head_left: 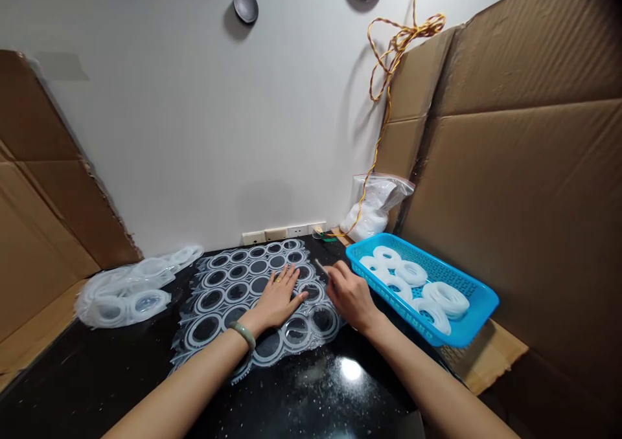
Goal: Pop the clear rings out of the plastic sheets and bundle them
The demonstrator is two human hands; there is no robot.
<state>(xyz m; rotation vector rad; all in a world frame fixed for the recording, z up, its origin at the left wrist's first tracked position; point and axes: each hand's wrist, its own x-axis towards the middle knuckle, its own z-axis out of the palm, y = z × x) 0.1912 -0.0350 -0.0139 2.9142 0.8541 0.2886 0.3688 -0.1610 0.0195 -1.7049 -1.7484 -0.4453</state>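
- We see a translucent film sheet (238,272) of die-cut rings lying flat on the black speckled worktop (97,387); most rings still sit in it, in rows.
- Our left hand (276,296) presses flat on the sheet, its grip spread apart and clamped on nothing, with a green bangle (243,335) at the wrist.
- Our right hand (350,296) sits at the sheet's right edge, its grip pinched together on a slim metal pick (319,267).
- Right of the sheet, a blue plastic basket (486,303) holds coils of white rings (411,272).
- Left of the sheet lies a loose bundle of clear rings (124,293).
- Beyond the sheet are wall sockets (279,234), a plastic bag (374,206) and a twisted yellow cord (389,70).
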